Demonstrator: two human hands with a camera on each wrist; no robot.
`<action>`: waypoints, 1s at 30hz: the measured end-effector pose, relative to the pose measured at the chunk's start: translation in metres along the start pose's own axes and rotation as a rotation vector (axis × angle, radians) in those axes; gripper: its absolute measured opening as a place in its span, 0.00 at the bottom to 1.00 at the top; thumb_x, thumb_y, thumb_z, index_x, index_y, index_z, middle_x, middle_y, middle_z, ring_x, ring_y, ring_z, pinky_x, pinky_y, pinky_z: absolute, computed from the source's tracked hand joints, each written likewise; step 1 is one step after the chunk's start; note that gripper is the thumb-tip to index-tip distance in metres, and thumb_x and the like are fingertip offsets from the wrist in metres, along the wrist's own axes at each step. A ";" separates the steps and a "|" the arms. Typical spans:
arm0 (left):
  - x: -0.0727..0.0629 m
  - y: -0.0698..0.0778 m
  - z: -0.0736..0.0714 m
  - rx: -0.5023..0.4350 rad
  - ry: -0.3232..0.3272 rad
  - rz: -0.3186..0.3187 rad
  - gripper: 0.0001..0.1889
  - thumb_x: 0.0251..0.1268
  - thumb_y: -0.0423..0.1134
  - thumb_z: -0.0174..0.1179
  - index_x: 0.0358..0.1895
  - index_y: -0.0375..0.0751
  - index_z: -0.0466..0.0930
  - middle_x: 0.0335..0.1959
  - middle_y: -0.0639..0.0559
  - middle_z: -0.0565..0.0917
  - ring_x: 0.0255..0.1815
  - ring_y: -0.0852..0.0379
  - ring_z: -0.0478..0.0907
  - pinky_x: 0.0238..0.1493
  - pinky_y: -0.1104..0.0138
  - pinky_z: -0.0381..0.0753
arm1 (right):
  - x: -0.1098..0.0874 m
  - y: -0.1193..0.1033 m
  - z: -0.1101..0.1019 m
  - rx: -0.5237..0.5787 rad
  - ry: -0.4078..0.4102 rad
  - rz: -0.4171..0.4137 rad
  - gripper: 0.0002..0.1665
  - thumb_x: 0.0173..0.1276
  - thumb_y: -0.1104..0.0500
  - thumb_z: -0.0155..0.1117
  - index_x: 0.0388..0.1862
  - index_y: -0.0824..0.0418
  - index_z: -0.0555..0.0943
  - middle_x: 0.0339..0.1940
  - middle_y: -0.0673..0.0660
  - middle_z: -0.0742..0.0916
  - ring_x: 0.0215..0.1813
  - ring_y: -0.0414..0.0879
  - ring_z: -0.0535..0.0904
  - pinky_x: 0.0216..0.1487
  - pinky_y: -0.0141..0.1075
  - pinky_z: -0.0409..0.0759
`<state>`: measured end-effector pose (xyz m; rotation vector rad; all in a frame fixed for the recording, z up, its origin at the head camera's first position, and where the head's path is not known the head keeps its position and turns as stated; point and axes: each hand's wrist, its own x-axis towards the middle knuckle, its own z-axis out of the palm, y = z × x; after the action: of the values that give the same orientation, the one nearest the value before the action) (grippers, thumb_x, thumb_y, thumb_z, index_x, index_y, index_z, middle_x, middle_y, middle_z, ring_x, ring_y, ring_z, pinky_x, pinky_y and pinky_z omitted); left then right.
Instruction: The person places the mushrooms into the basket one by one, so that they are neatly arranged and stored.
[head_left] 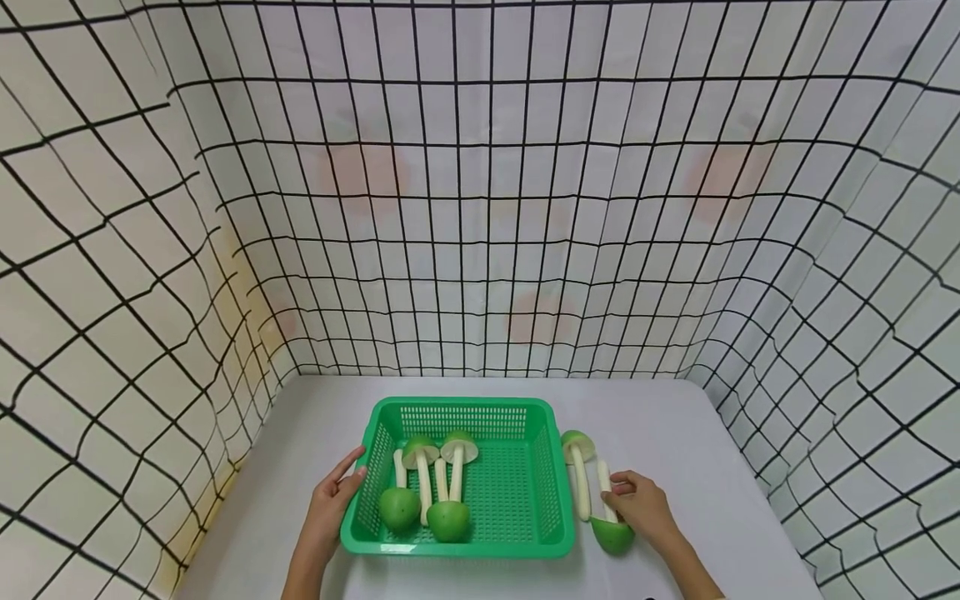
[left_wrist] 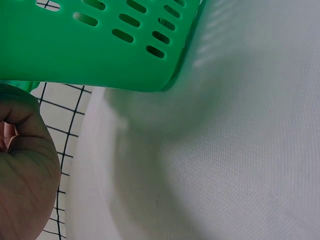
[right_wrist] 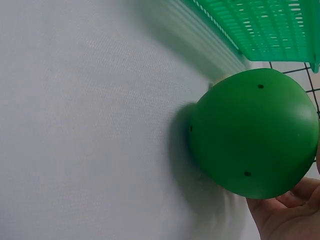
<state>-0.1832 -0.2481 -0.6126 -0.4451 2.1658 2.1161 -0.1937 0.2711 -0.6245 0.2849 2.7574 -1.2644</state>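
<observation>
A green basket (head_left: 517, 551) sits on the white surface, holding several toy mushrooms with green caps and white stems, such as one mushroom (head_left: 448, 521) near its front. At the basket's left rim is my left hand (head_left: 327, 502), its thumb and fingers gripping the edge; in the left wrist view the fingertips are mostly hidden. To the right of the basket, my right hand (head_left: 643, 507) pinches the white stem of a mushroom (head_left: 613, 536), cap toward me. Its round green cap (right_wrist: 255, 132) fills much of the right wrist view. Another mushroom (head_left: 581, 483) lies between the basket and that hand.
A white wall with a black grid (head_left: 487, 200) rises behind the table (head_left: 720, 467) and along both sides. Table surface extends left and right of the basket.
</observation>
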 end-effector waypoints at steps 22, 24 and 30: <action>-0.001 0.001 -0.001 -0.016 -0.001 -0.019 0.31 0.74 0.56 0.61 0.77 0.58 0.68 0.50 0.41 0.88 0.42 0.52 0.87 0.40 0.61 0.89 | -0.003 -0.024 -0.021 0.160 0.087 -0.005 0.27 0.71 0.51 0.70 0.65 0.61 0.79 0.54 0.60 0.86 0.47 0.42 0.86 0.37 0.30 0.84; -0.001 0.001 -0.001 -0.010 0.000 -0.014 0.32 0.73 0.56 0.62 0.78 0.57 0.68 0.51 0.40 0.88 0.41 0.52 0.87 0.40 0.61 0.89 | -0.003 -0.029 -0.023 0.173 0.099 -0.015 0.27 0.71 0.51 0.70 0.65 0.61 0.79 0.54 0.60 0.86 0.46 0.41 0.85 0.37 0.29 0.84; 0.000 0.001 0.000 -0.025 0.006 -0.019 0.33 0.71 0.58 0.63 0.77 0.58 0.69 0.54 0.40 0.87 0.42 0.53 0.88 0.40 0.61 0.89 | -0.005 -0.042 -0.027 0.229 0.104 -0.032 0.27 0.71 0.52 0.71 0.64 0.60 0.79 0.55 0.60 0.86 0.42 0.36 0.85 0.38 0.29 0.85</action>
<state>-0.1836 -0.2480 -0.6115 -0.4727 2.1321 2.1369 -0.1979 0.2637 -0.5749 0.3348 2.7102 -1.6216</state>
